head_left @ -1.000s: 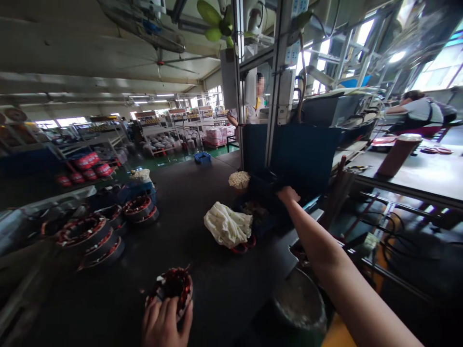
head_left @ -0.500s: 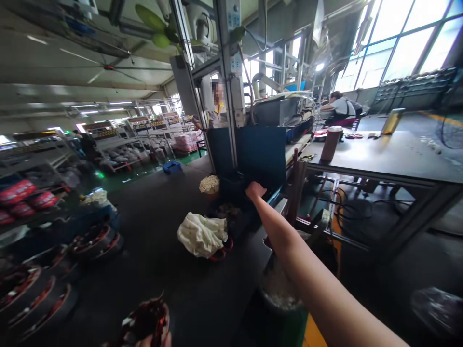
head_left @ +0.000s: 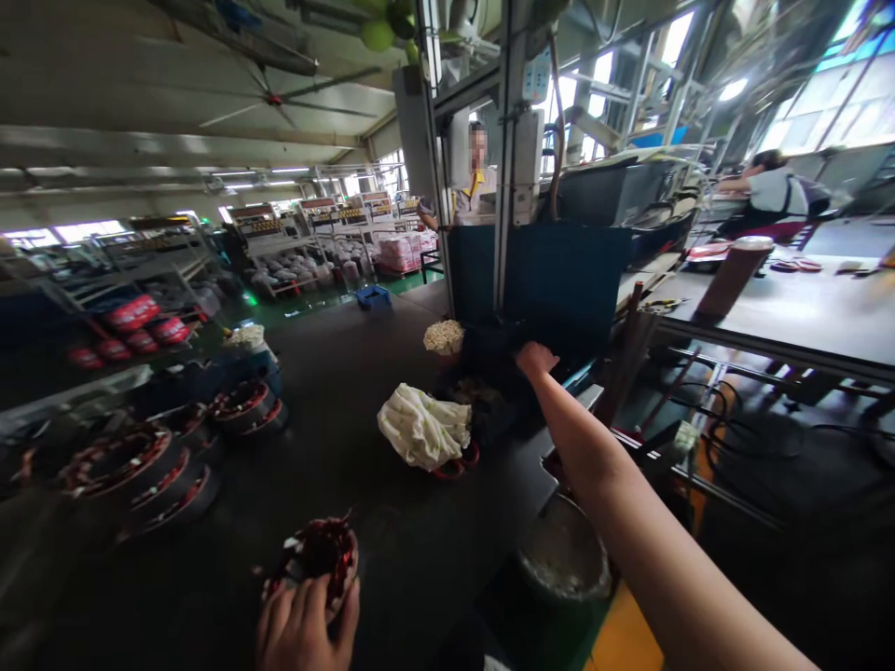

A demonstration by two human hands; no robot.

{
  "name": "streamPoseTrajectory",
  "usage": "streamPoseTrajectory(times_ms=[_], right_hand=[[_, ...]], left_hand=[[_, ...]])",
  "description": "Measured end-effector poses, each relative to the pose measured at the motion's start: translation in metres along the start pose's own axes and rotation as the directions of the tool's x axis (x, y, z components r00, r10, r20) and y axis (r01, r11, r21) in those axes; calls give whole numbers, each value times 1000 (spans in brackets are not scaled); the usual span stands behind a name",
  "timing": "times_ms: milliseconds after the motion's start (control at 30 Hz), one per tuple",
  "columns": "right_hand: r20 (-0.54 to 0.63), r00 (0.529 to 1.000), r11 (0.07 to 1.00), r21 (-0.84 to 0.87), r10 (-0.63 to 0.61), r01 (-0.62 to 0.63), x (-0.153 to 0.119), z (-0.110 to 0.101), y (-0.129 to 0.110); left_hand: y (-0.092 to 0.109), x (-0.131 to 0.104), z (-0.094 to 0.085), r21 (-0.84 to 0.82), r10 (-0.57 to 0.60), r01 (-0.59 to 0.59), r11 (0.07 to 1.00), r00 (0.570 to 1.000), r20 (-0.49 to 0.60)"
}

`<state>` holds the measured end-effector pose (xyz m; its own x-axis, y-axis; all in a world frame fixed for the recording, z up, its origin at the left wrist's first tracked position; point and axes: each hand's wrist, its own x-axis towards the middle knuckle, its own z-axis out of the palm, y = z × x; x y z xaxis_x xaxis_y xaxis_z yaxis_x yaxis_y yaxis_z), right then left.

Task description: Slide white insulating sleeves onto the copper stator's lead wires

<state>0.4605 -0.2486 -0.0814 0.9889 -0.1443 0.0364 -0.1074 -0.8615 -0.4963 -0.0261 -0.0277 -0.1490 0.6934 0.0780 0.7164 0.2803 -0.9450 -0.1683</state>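
Note:
At the lower middle, my left hand [head_left: 308, 620] grips the near rim of a motor stator [head_left: 344, 545], a ring with dark red windings inside. Its fingers go over the edge, with the thumb along the right side. My right arm stretches far forward. At its end my right hand [head_left: 537, 358] is closed in front of a dark blue panel [head_left: 559, 270]; whatever its fingers hold is hidden in shadow. Between the hands lies a crumpled pale cloth [head_left: 423, 427], over a red-rimmed thing [head_left: 461, 466]. Behind the cloth, a tub of pale pieces [head_left: 444, 337] stands near the panel.
Stacked stators [head_left: 168, 489] stand on the dark table [head_left: 406, 578] at left. A lined bucket [head_left: 566, 550] is below my right forearm. At right a metal bench [head_left: 804, 317] carries a brown cup [head_left: 737, 280]. Two people are farther back, one behind the frame post [head_left: 510, 140].
The view has swung left, shifting the scene to the right. My left hand has come further into view with the stator. My right hand stays by the blue panel.

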Motion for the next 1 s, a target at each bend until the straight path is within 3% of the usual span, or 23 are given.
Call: streamPoseTrajectory(times_ms=[167,367,567,767,1000], right_hand=[[61,996,997,41,61,-63,6,-1,3],[20,995,993,57,102,-103,4,-2,-1],[-77,997,998,-68,0,-5,-6,-1,-4],[-59,975,953,-229,-216,198,-16,-1,-6],[-55,982,956,-246,-181,163,-17,-4,-6]], left_hand=[[10,11,-8,-2,-12,12,1000,1000,-23],[11,13,-9,2,-7,7,1000,1000,-24],[14,13,-14,-17,-43,43,999,998,36],[15,13,-16,-60,-73,78,995,994,77],[17,12,-18,-69,-74,79,994,995,71]])
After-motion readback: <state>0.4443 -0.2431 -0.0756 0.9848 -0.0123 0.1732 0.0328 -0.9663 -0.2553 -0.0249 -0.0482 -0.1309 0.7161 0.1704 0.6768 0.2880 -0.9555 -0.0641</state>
